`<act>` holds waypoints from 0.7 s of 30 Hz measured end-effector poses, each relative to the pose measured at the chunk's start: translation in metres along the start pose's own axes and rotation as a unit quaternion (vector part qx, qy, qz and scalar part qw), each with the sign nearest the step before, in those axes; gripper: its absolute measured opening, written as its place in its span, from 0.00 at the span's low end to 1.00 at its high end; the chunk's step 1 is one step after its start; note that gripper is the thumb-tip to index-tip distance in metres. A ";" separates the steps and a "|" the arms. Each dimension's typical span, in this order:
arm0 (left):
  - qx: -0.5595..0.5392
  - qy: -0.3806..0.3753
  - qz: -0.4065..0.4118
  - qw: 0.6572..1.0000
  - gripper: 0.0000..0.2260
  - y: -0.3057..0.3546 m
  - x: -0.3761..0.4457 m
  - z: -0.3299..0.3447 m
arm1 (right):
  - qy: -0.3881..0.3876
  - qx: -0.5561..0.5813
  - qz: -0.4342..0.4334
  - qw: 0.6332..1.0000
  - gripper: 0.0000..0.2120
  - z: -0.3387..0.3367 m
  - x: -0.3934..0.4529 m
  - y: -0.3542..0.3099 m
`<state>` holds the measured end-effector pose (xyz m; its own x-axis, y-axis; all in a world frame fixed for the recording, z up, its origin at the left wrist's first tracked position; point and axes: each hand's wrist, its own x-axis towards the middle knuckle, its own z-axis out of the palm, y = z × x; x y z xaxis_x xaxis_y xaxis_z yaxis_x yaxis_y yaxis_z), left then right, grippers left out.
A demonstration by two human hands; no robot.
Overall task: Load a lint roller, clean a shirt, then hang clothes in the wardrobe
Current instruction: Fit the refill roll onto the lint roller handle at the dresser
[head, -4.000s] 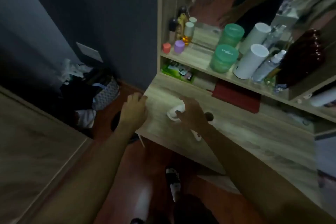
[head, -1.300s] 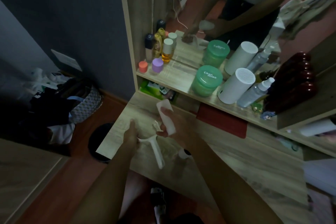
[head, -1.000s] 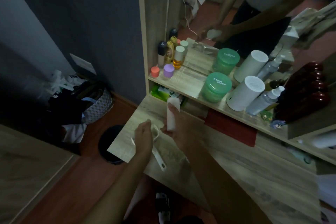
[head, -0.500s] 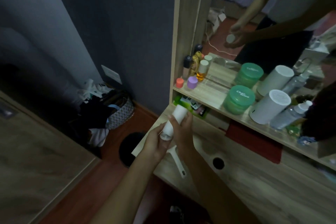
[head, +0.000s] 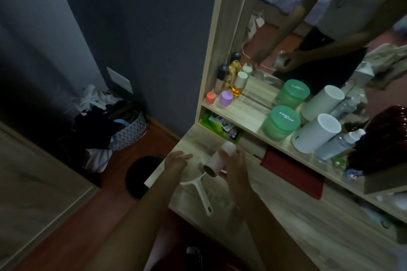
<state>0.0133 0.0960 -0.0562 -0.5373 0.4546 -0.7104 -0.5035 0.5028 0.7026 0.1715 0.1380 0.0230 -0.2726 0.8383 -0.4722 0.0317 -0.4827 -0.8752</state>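
Note:
My right hand (head: 234,168) holds a white lint roll refill (head: 218,158), a cardboard-cored tube tilted with its open end toward me, above the wooden dresser top (head: 286,215). My left hand (head: 176,160) hovers just left of the tube with fingers spread and nothing in it. The white lint roller handle (head: 201,193) lies flat on the dresser below both hands, its grip end pointing toward me. No shirt or wardrobe clothes are in view.
A shelf (head: 246,112) under the mirror carries small bottles, green jars (head: 280,122), a white cylinder (head: 315,133) and a spray bottle. A black bin (head: 141,174) stands on the floor left of the dresser, beside a basket of clothes (head: 123,127).
My left hand has let go of the tube and drawn away to the left, now spread. The right hand keeps the refill, and the handle lies on the dresser.

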 end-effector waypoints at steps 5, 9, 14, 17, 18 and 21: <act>0.134 -0.011 0.112 0.985 0.16 -0.003 0.027 -0.006 | 0.019 0.020 0.033 0.999 0.24 -0.018 0.002 0.005; 0.300 0.024 0.183 0.936 0.14 -0.004 0.036 -0.002 | 0.016 0.053 0.053 0.997 0.23 -0.030 0.004 0.012; 0.390 0.006 0.231 0.891 0.14 -0.008 0.049 -0.003 | 0.018 0.088 0.083 0.992 0.19 -0.026 0.014 0.017; 0.362 0.017 0.236 0.901 0.13 -0.005 0.048 -0.007 | 0.023 0.075 0.096 0.992 0.17 -0.019 0.019 0.017; 0.326 0.022 0.249 0.912 0.12 0.000 0.041 -0.006 | 0.022 0.077 0.097 0.992 0.18 -0.017 0.020 0.018; 0.256 -0.031 0.255 0.932 0.14 0.017 0.009 -0.003 | 0.009 0.132 0.101 0.986 0.19 -0.005 0.022 0.017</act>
<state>-0.0018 0.1067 -0.0502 -0.5695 0.7643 -0.3025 0.2039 0.4879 0.8488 0.1711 0.1490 -0.0029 -0.2694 0.7212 -0.6382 -0.1691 -0.6878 -0.7059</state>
